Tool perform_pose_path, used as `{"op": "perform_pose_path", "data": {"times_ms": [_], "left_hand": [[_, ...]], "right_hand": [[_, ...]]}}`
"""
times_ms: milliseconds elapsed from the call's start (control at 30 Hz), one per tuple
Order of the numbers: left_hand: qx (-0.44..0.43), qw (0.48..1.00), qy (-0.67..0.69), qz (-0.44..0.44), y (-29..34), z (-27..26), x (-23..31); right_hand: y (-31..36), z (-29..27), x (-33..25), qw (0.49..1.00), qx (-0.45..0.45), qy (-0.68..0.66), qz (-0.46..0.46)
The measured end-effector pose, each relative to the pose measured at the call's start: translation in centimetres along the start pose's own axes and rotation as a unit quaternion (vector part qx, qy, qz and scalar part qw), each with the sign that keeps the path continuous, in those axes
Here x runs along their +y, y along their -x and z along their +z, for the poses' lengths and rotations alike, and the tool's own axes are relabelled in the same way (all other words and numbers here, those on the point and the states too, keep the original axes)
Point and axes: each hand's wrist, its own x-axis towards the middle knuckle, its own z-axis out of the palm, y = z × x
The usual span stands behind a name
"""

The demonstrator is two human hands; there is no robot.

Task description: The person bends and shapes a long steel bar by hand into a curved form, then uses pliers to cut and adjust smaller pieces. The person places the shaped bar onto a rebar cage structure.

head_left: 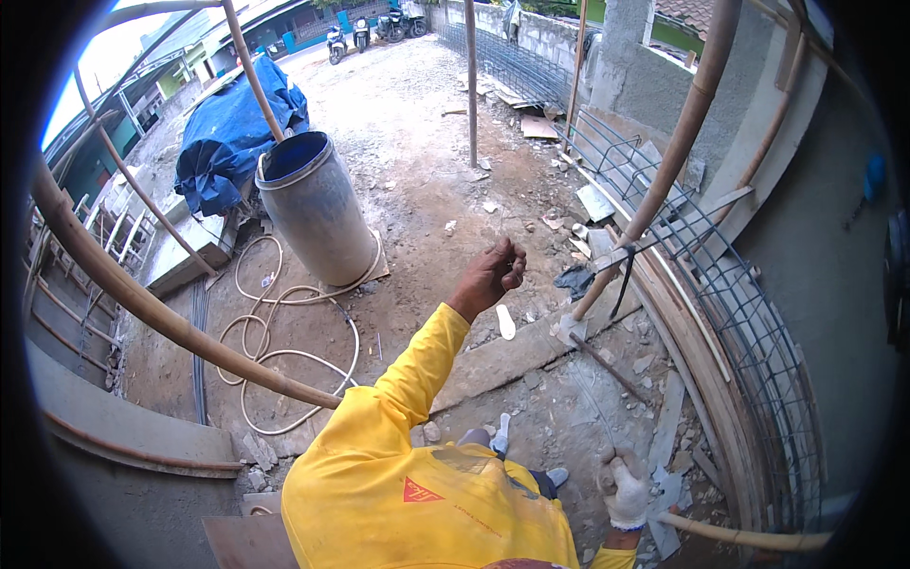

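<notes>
My left hand (493, 277), bare below a yellow sleeve, reaches forward over the ground with its fingers curled together. Whatever lies between them is too small to make out, though a faint thin line shows just above the fingertips. Lower right, my right hand (627, 491) wears a whitish glove and is closed on a thin wire (595, 408). This wire runs up and away from the glove over the rubble. A pale, sole-shaped piece (505, 322) lies on the ground just beyond my left forearm.
Bamboo poles (664, 171) stand around me. To the right, a steel rebar cage (749, 322) lies along stacked planks (697, 379). At left are a large drum (318, 213), a coiled hose (275, 356) and a blue tarp (232, 123). Motorbikes (360, 33) stand far back.
</notes>
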Motion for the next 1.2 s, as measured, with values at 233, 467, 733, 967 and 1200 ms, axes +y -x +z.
{"op": "perform_pose_path", "data": {"times_ms": [233,467,733,967,1200], "left_hand": [[0.089,0.993,-0.047,0.063,-1.2,0.4,5.3],[0.097,0.987,0.026,0.129,-1.5,-2.9,9.4],[0.031,0.996,-0.015,0.082,-1.8,-4.2,11.2],[0.122,0.986,-0.091,0.066,-3.5,-5.1,11.1],[0.103,0.988,0.019,0.116,-5.7,-7.1,12.0]], "right_hand": [[-1.3,3.0,-0.9,0.945,-0.097,0.205,-0.234],[-0.9,-0.2,-1.6,0.929,0.148,0.231,-0.248],[-2.0,-0.4,0.5,0.899,0.113,0.301,-0.297],[-1.5,1.4,0.7,0.851,0.269,0.341,-0.296],[0.5,-0.8,-0.7,0.978,-0.095,-0.04,-0.18]]}}
